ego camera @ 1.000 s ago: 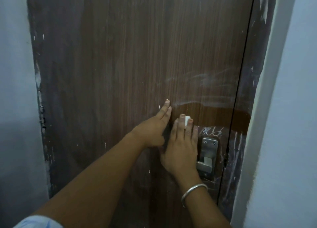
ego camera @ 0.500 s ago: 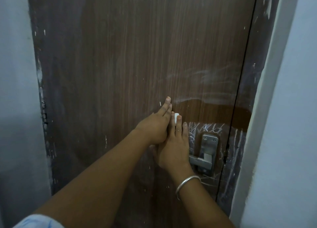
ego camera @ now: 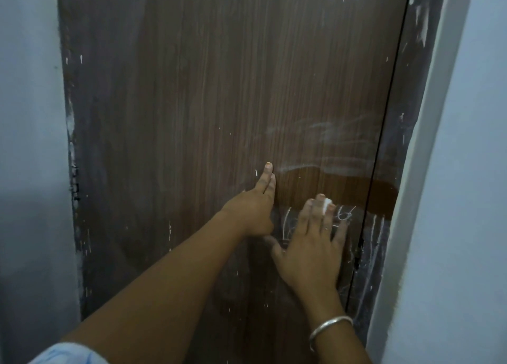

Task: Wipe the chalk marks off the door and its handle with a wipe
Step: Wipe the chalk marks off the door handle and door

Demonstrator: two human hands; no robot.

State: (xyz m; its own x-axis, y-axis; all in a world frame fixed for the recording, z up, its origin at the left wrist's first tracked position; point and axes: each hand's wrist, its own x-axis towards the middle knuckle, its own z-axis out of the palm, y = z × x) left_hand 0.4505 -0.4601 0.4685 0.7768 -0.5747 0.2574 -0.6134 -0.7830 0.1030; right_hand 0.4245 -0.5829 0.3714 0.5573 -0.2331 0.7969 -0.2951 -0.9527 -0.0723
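Dark brown wood-grain door (ego camera: pixel 192 89) fills the frame. Lower left: pale blue sleeve (ego camera: pixel 63 354). Lower right: silver metal bangle (ego camera: pixel 329 329) on the wrist. Right hand (ego camera: pixel 310 248), centre right, lies flat on the door with straight, spread fingers; a small white wipe (ego camera: pixel 326 205) shows between two fingertips. Left hand (ego camera: pixel 252 212), just beside it, rests with fingers straight and together. White chalk scribbles (ego camera: pixel 344 214) sit at the right fingertips, a pale chalk smear (ego camera: pixel 323 133) above.

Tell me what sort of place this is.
Probably an indoor doorway in a house or flat, though which room cannot be told. A brown wood-grain door fills the view, set in a dark frame, with pale painted wall on either side. Chalk marks smear the door.
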